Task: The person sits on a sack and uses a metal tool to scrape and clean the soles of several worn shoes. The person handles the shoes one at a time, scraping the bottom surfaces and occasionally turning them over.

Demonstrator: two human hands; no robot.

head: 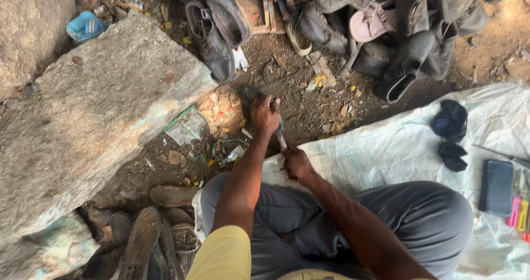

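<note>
I sit cross-legged on the dirt ground (298, 100). My left hand (264, 114) is closed around a dark shoe sole (249, 96), pressing it onto a small stone (221, 110). My right hand (297, 163) pinches the lower end of a thin metal tool (280, 136) that runs up to the sole. A big stone slab (94, 120) lies to my left, a white sack (397, 142) to my right, old shoes (210, 37) ahead.

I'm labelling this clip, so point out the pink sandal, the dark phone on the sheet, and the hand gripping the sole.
pink sandal (371, 24), head view, on its footbed.
dark phone (496, 187), head view, middle of its flat face.
left hand (264, 114), head view, back of the hand.
</note>
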